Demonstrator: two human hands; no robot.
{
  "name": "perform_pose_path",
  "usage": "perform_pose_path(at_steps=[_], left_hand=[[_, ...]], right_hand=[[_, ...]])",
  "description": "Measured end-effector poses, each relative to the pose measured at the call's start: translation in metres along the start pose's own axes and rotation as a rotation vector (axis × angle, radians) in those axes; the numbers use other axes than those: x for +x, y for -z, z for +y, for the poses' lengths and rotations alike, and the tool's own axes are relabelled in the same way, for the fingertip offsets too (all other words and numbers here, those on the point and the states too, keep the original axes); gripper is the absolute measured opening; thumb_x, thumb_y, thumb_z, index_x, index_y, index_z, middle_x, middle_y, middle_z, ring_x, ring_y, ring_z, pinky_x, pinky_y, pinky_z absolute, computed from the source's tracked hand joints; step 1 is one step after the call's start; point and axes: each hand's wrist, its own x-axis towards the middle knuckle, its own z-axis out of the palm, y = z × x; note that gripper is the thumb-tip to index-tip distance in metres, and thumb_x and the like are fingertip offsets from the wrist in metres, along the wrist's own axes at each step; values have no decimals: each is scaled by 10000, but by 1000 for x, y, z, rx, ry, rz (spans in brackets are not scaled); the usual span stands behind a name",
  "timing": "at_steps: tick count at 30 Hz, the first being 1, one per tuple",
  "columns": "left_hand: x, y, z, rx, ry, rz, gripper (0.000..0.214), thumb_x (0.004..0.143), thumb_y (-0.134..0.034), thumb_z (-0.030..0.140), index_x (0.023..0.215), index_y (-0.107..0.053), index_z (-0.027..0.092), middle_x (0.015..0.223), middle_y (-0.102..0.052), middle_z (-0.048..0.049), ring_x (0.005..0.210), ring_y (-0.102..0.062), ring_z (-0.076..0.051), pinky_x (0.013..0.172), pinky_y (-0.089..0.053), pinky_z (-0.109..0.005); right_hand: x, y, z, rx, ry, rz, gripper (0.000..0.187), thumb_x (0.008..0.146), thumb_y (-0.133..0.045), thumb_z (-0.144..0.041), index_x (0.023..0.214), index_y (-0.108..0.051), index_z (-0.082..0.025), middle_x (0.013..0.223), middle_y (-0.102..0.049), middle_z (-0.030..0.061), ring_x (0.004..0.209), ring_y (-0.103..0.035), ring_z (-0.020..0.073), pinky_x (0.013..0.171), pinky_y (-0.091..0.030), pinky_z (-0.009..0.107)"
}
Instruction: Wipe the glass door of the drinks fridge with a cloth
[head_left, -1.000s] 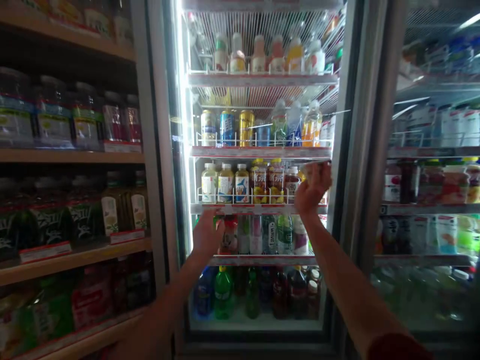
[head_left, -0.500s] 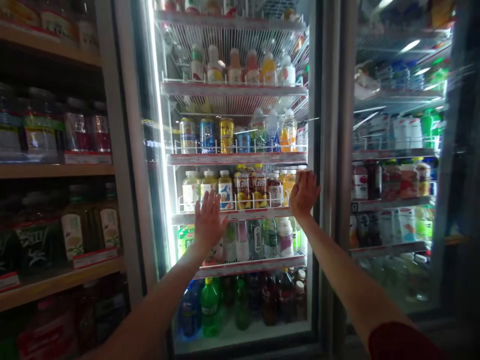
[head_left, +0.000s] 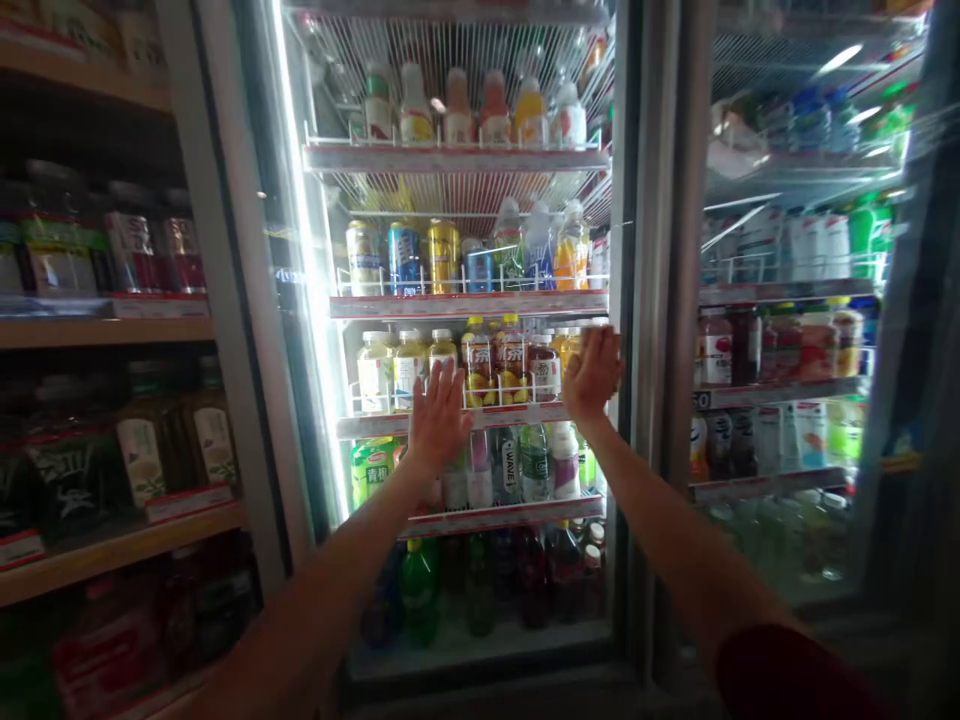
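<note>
head view: bottles (head_left: 478, 372) stand beyond left hand (head_left: 437, 422), splayed, and right hand (head_left: 592, 378), grip unclear.

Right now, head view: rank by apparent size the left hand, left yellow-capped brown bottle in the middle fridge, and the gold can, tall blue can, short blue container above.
1. Left hand (nearer the camera)
2. Left yellow-capped brown bottle
3. Gold can and tall blue can: look alike, unranked
4. Short blue container
</note>
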Motion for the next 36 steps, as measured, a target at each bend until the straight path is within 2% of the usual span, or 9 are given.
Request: perform_pose_path(at_steps=[4, 6, 10, 12, 16, 19, 25, 32, 36], left_hand=[[4, -2, 3, 0, -19, -1, 667, 826, -505, 252, 1450, -303, 129, 1532, -269, -145, 1443, -174, -280, 1173, -95, -527], [2, -1, -1, 5, -6, 4, 660, 832, -503, 265, 1449, -308, 134, 1533, -265, -143, 1444, -174, -276, 1173, -85, -525], [-8, 8, -25, 40, 57, 22, 653, 840, -500, 283, 1446, -317, 118, 1536, -246, -154, 1443, -168, -287, 1169, -81, -536], [-10, 12, -36, 60, 91, 24, 652, 845, -500, 300, 1442, -324, 107, 1531, -251, -163, 1441, -175, -295, 1165, -89, -542], [-12, 17, -45, 85, 113, 13, 636, 859, -487, 322, 1438, -335, 108, 1528, -259, -162, 1438, -185, -294, 1164, -96, -541], [-22, 22, -56, 95, 123, 21, 629, 864, -479, 326, 1439, -334, 117, 1530, -259, -158, 1442, -171, -287, 1168, -86, -531], [-52, 41, -101, 164, 276, -1, 653, 865, -492, 337, 1441, -312, 89, 1539, -212, -185, 1443, -157, -306, 1153, -105, -569], [-76, 45, -124, 209, 311, -30, 646, 887, -462, 353, 1456, -282, 104, 1545, -208, -175, 1446, -152, -293, 1155, -105, -573], [-91, 58, -144, 252, 351, -19, 636, 886, -461, 349, 1449, -297, 103, 1544, -206, -178, 1445, -156, -303, 1142, -132, -590]], right_hand=[[-29, -10, -41, 47, 488, -129, 525, 917, -355, -293, 1416, -410, -140, 1517, -319, 115, 1434, -202, 270, 1154, -180, 492], [-31, -11, -41, 61, 608, -166, 501, 923, -346, -275, 1408, -424, -176, 1501, -355, 92, 1428, -229, 245, 1166, -148, 485], [-2, -10, -24, 61, 231, -19, 529, 917, -313, -241, 1415, -383, -76, 1493, -345, 164, 1418, -244, 285, 1144, -167, 540], [3, -14, -33, 82, 114, 35, 546, 899, -323, -234, 1410, -369, -47, 1499, -323, 181, 1422, -227, 302, 1135, -185, 551], [-26, -24, -80, 176, 475, -89, 446, 897, -339, -212, 1312, -487, -144, 1494, -363, 104, 1429, -229, 238, 1160, -175, 484], [-38, -24, -92, 205, 684, -164, 353, 926, -332, -226, 1165, -586, -173, 1469, -412, 75, 1418, -261, 211, 1173, -147, 458], [-19, -31, -92, 220, 373, 31, 458, 919, -345, -243, 1352, -472, -163, 1472, -391, 123, 1415, -251, 304, 1123, -152, 606], [-87, -42, -150, 249, 901, -199, 542, 889, -424, -181, 1429, -384, -211, 1492, -374, 71, 1410, -269, 250, 1160, -173, 517], [-57, -49, -156, 301, 666, -73, 564, 916, -380, -202, 1475, -301, -213, 1506, -339, 93, 1426, -219, 290, 1147, -131, 586]])
